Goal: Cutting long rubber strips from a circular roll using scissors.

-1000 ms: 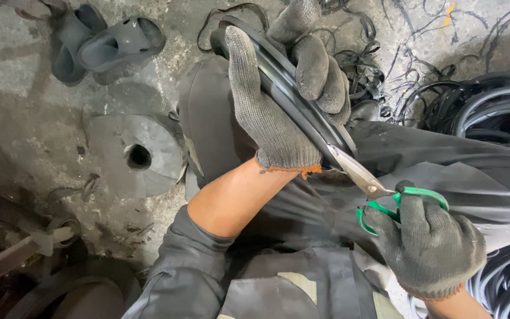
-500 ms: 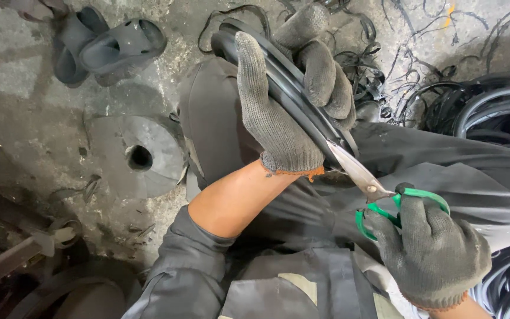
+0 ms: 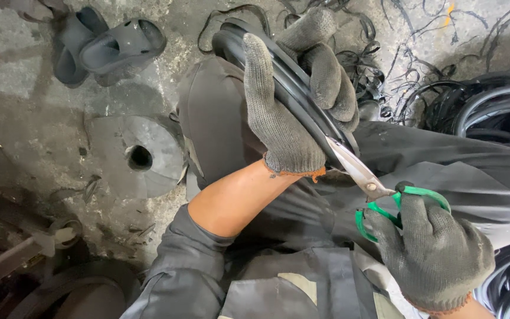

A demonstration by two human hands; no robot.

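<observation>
Right now my left hand (image 3: 293,112) clamps the black rubber ring (image 3: 302,103) over my knee, while my right hand (image 3: 435,254) grips green-handled scissors (image 3: 379,192) biting its edge.

Scissors (image 3: 366,180) right of rubber strip (image 3: 302,100); sandals (image 3: 104,44) far left.

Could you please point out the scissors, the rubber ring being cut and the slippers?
scissors (image 3: 358,171): head view, on the metal blade.
rubber ring (image 3: 290,88): head view, on its black edge.
slippers (image 3: 119,44): head view, on one strap.
</observation>
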